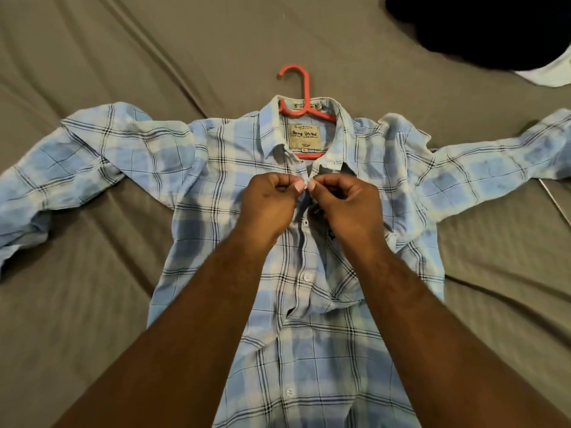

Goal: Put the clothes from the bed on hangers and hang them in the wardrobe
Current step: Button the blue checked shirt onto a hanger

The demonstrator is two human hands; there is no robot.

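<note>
The left hand (pixel 268 205) and right hand (pixel 350 203), fingers curled, each pinch an edge of the plaid shirt (pixel 213 180) at its front opening, just below the collar. Both forearms cover part of the near shirt front. The shirt lies spread on the brown bed sheet (pixel 92 57), sleeves out left and right. Farther off, a coral hanger (pixel 304 88) sits inside the neck, hook past the collar. At far right lie a black garment (pixel 479 26) and a white cloth (pixel 553 76).
</note>
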